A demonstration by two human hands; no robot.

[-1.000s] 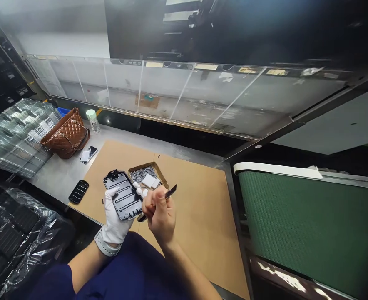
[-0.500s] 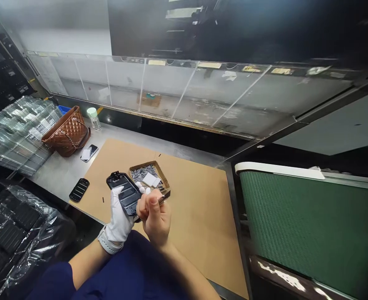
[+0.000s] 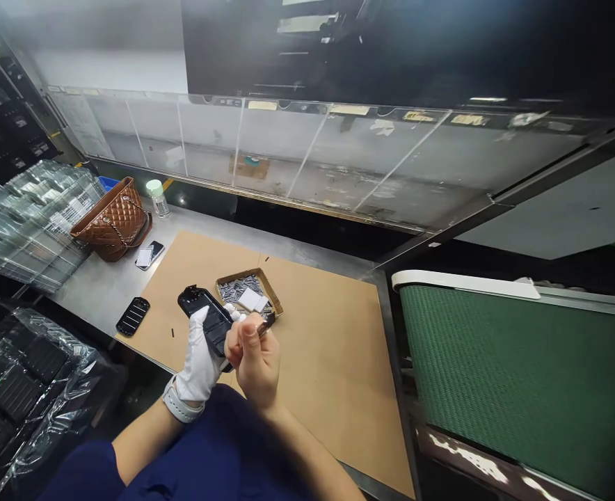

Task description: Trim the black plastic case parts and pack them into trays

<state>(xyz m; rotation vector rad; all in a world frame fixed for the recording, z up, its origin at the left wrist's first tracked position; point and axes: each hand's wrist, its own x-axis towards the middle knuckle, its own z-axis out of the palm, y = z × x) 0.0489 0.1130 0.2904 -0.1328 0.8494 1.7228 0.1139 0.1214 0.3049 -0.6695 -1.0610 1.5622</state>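
My left hand, in a white glove, is wrapped around a black plastic housing with ribs across its inside, held tilted above the table. My bare right hand is closed in a fist at the housing's lower right end. Out of that fist sticks the dark end of a slim tool; its other end is hidden, so its exact kind cannot be made out. Just beyond both hands lies a shallow cardboard box of small grey strips, with white pads on top.
A similar flat black part lies left on the brown board. Behind it are a phone, a brown quilted bag and a capped bottle. Plastic-wrapped black parts stand lower left; a green conveyor belt runs at right.
My right hand has shifted slightly left with the tool, toward the housing. The housing's lower end is now more covered by the hands, and my left hand has moved only a little.
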